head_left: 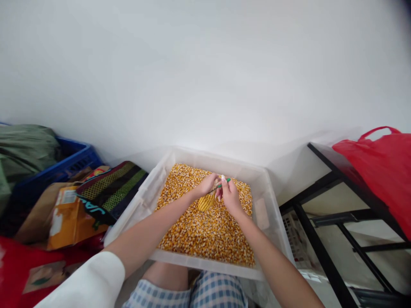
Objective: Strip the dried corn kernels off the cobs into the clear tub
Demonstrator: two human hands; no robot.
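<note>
A green-handled tool (219,186) is pinched tight in the right hand (230,196), while the left hand (208,184) is curled, seemingly closed on a corn cob (205,202), which is held just below, slanting down-left over kernels (205,233) in a clear plastic bin (135,209).

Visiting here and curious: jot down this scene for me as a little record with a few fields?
Setting: seen from the person's head, with a white wall ahead
Container: clear plastic tub of dried corn kernels
Right hand: pinches a green stick
Left hand: just above a yellow ribbed object
Left side: blue crate, woven bag
Right side: red bag, black metal rack
</note>
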